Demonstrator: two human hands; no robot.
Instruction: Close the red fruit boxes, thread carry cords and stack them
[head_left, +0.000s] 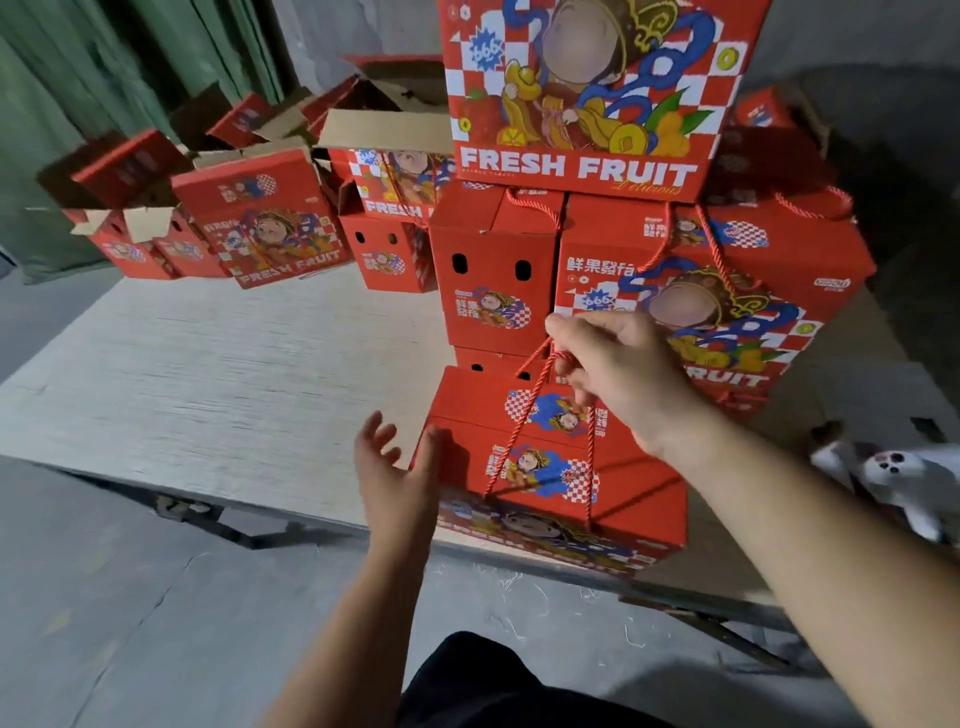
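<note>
In the lower centre, one closed red box lies at the counter edge. The right hand holds its two-strand red cord in a tight grip. The left hand, fingers spread, touches the box's left side. Four closed boxes are stacked behind it; open ones stand in the upper left.

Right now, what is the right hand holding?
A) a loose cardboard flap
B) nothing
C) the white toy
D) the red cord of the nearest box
D: the right hand pinches the red cord above the nearest box, lifting its loop, while the left hand rests open against the box's side.
</note>
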